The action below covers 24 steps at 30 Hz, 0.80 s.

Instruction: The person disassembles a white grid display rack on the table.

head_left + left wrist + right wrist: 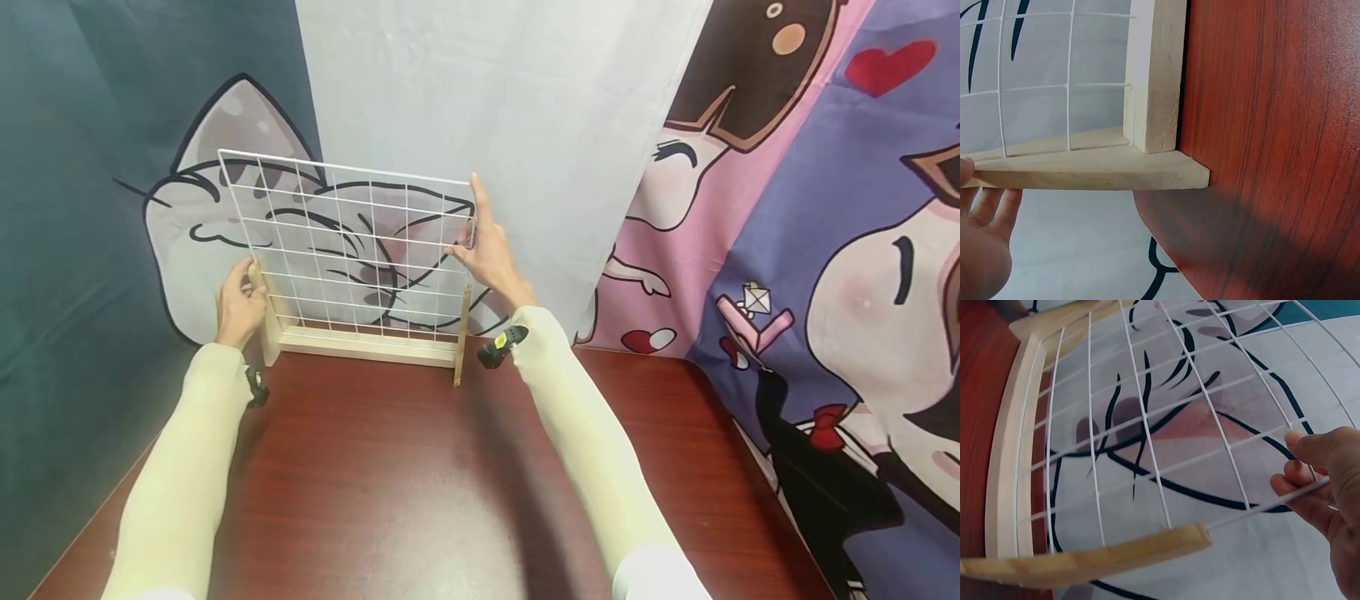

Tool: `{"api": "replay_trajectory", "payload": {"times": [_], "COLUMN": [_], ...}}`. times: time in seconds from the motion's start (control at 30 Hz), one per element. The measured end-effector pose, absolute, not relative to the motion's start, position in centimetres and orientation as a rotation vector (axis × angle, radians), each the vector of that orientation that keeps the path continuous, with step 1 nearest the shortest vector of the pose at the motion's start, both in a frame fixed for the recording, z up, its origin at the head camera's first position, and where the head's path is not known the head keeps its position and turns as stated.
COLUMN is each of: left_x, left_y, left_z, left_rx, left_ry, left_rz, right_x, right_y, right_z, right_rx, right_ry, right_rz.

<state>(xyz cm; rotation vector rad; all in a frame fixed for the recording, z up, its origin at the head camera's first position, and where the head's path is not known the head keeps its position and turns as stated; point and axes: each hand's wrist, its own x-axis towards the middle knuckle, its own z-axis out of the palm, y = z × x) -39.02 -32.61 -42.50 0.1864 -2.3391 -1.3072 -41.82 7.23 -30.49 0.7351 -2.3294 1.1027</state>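
Note:
A white wire grid panel (352,250) stands upright in a pale wooden stand, whose bottom bar (367,346) lies on the table between two side pieces. My left hand (240,308) pinches the upper part of the left side piece (1085,170), thumb on one face and fingers on the other. At the panel's right edge my right hand (489,254) grips the wire between thumb and curled fingers, with the index finger pointing up along the edge. In the right wrist view the right side piece (1097,556) ends below that hand, apart from it.
The table (375,483) is reddish-brown wood. Behind it hangs a cartoon-printed cloth (510,100), close to the panel's back, and more printed cloth (810,275) hangs along the right side. Each wrist wears a small black camera (501,347).

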Motion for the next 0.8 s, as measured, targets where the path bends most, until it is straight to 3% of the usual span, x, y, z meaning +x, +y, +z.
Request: {"api": "replay_trajectory", "payload": {"times": [0.8], "left_x": [-39.3], "left_y": [-32.4], "left_z": [-43.2], "left_rx": [0.184], "left_ry": [-2.292], "left_rz": [-1.353], "right_x": [-42.5], "right_y": [5.4], "right_z": [-32.2], "right_rx": [0.662], "right_ry": [-2.183], "right_rz": [1.296]}}
